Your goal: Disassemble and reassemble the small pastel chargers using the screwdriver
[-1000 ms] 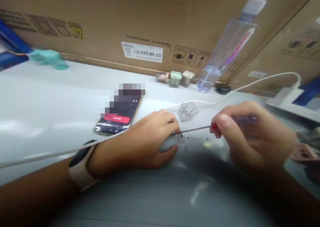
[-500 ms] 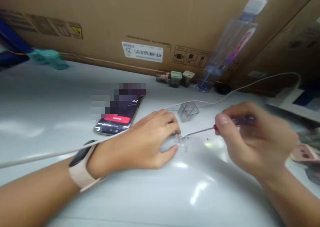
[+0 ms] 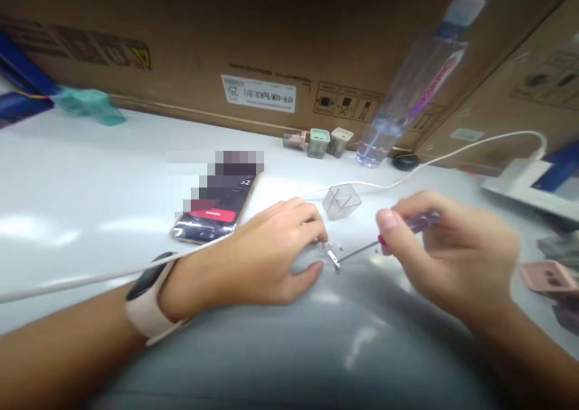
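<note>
My left hand (image 3: 283, 256), with a banded watch at its wrist, rests on the table and pinches a small clear plastic part (image 3: 322, 252) between thumb and fingers. Much of that part is hidden by the fingers. In my right hand (image 3: 452, 253) is a thin screwdriver (image 3: 359, 251) with a see-through, reddish handle. Its tip touches or lies right beside a small shiny metal blade (image 3: 333, 258), which sits slanted at the clear part's right side. Tiny dark bits, perhaps screws, lie close by. Behind them stands a clear square case (image 3: 341, 201).
A phone (image 3: 215, 208) lies left of my hands, and a white cable (image 3: 393, 186) crosses the table. Several small pencil sharpeners (image 3: 319, 142) and a bottle (image 3: 398, 96) stand before a cardboard box (image 3: 181, 30). A pink sharpener (image 3: 548, 276) is at right.
My right hand has shifted slightly left, and the screwdriver tip has come nearer to me. The metal blade has swung or slid toward me. My left hand stays in place.
</note>
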The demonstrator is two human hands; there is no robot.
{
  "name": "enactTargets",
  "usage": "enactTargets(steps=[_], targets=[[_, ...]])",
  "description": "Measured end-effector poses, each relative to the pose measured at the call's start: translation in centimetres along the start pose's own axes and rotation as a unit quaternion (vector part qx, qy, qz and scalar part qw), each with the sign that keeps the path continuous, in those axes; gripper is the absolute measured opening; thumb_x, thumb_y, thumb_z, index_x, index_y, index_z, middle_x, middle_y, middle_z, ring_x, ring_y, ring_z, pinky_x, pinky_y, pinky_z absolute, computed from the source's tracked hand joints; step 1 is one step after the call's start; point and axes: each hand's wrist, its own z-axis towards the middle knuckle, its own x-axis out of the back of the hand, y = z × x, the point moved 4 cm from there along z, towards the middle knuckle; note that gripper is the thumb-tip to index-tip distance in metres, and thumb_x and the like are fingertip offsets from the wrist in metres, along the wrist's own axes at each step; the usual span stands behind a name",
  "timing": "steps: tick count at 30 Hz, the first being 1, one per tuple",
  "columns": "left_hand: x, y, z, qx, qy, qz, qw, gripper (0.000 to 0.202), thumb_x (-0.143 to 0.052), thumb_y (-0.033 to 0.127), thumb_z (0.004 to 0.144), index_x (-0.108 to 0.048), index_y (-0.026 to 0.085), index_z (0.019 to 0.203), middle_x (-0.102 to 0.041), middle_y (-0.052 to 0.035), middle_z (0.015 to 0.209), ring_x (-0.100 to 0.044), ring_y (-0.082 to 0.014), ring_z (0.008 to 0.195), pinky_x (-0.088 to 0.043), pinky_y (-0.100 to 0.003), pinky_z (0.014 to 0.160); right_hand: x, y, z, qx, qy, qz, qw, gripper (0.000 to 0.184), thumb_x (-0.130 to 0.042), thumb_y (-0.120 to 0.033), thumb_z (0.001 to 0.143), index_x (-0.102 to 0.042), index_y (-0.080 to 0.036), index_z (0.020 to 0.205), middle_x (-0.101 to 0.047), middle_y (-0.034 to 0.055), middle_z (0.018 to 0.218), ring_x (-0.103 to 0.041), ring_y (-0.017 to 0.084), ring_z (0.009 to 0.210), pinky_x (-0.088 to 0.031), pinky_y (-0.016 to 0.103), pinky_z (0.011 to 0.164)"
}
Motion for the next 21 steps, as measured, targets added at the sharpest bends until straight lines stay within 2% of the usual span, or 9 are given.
enactTargets(steps=[6,11,16,21], targets=[[0.06,0.02,0.01,0.0,-0.001,-0.001,1.0,0.019,-0.066,0.026,0.097,-0.069,0.018,0.114,-0.068,-0.0091,0.116,-0.063,-0.0276,0.112,-0.049,-0.043,0.106,-0.27,0.0,-0.04,-0.002,0.009,-0.001,1.0,0.025,-0.073,-0.029,0.097,-0.062,-0.028,0.074,-0.066,-0.0064,0.056,-0.059,0.012,0.044,-0.043,0.028,0.049],[0.05,0.02,0.03,-0.003,-0.005,0.001,1.0,0.017,-0.066,0.027,0.097,-0.069,0.018,0.112,-0.068,-0.0087,0.114,-0.063,-0.0277,0.11,-0.05,-0.041,0.101,-0.38,-0.06,0.01,0.006,0.008,-0.004,1.0,0.023,-0.072,-0.024,0.096,-0.062,-0.027,0.076,-0.066,-0.0078,0.057,-0.06,0.01,0.046,-0.047,0.024,0.053],[0.14,0.09,0.01,0.002,-0.001,0.003,1.0,0.019,-0.067,0.027,0.097,-0.069,0.018,0.114,-0.068,-0.009,0.117,-0.063,-0.0275,0.113,-0.05,-0.041,0.102,-0.24,-0.11,0.05,0.003,0.014,-0.014,1.0,0.023,-0.074,-0.024,0.095,-0.063,-0.027,0.075,-0.066,-0.0079,0.057,-0.062,0.009,0.047,-0.047,0.023,0.053],[0.16,0.11,0.06,-0.002,-0.006,0.002,1.0,0.018,-0.066,0.026,0.098,-0.068,0.019,0.114,-0.069,-0.0093,0.117,-0.065,-0.0277,0.112,-0.051,-0.042,0.103,-0.23,0.05,0.06,-0.008,0.018,-0.008,1.0,0.023,-0.075,-0.027,0.095,-0.063,-0.028,0.075,-0.066,-0.0064,0.057,-0.064,0.012,0.049,-0.05,0.026,0.055]])
